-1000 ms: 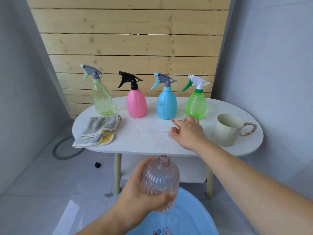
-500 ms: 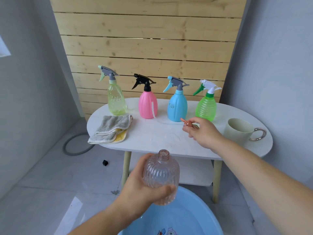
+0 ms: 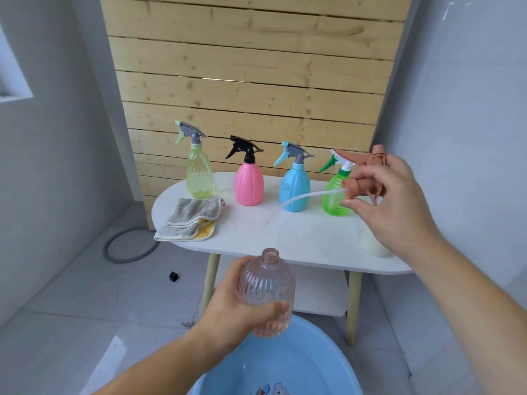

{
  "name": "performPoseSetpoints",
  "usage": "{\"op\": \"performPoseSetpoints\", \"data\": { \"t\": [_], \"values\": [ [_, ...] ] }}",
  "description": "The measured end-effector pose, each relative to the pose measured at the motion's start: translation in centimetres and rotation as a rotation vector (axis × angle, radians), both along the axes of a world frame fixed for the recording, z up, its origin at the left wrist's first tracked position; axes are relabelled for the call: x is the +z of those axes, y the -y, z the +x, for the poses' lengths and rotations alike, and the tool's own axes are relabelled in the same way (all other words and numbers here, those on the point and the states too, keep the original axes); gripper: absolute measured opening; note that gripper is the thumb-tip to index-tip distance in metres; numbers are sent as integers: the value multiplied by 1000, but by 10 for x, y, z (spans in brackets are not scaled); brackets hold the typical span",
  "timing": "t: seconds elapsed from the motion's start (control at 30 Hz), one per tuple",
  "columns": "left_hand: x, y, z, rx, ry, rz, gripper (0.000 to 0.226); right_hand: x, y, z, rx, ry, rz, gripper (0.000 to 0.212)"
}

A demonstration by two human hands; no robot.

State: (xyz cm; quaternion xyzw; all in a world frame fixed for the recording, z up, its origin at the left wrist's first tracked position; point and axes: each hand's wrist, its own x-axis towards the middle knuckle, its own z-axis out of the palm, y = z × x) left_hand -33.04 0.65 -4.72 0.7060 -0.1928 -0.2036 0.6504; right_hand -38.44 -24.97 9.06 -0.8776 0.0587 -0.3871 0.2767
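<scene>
The left hand [image 3: 228,315] grips a ribbed clear plastic bottle [image 3: 266,292]. At two o'clock, the right hand [image 3: 390,206] pinches a brown sprayer [image 3: 360,178] with a thin white tube [image 3: 308,196].

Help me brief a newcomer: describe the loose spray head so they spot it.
Find the white table before the wooden wall. Above its right end, the right hand holds the spray head. Unlike the four on bottles, it is brown, with a white tube trailing.

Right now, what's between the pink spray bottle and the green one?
The blue spray bottle stands between the pink spray bottle and the green spray bottle on the white table. The head view shows it.
</scene>
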Motion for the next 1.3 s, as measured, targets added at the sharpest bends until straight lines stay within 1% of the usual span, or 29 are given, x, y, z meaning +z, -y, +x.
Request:
{"op": "performPoseSetpoints", "data": {
  "t": [0.13, 0.23, 0.3, 0.5, 0.67, 0.77, 0.87, 0.93, 1.03, 1.13, 1.27, 1.3],
  "values": [
    [0, 2, -5, -25, -13, -4, 79, -3, 1, -13, -37, 36, -97, 40],
    [-1, 4, -6, -35, -18, 0, 80, -5, 0, -18, -1, 84, -166, 33],
    [-1, 6, -6, -37, -18, -1, 82, -4, 1, -20, 20, 108, -181, 29],
    [-1, 9, -4, -28, -32, 5, 81, 2, 1, -20, 63, 168, -180, 25],
    [-1, 11, -3, -23, -26, 8, 79, 0, -2, -19, 72, 143, -258, 23],
    [-1, 11, -3, -24, -25, 4, 75, -6, -10, -15, 151, 108, -282, 19],
    [-1, 10, -2, -18, -19, 6, 81, -14, -22, -10, 238, 57, -281, 21],
    [0, 10, -1, -9, -9, 13, 85, -17, -29, -9, 276, -17, -231, 27],
    [0, 11, 1, 10, 15, 36, 90, -17, -38, -8, 385, -190, -49, 37],
    [2, 13, 1, 10, 48, 35, 87, -18, -46, -5, 472, -348, 68, 40],
    [7, 19, 1, -10, 82, 24, 82, -19, -56, 1, 539, -382, 140, 28],
    [9, 21, 2, -21, 91, 26, 81, -18, -57, 4, 542, -384, 148, 28]
  ]
}}
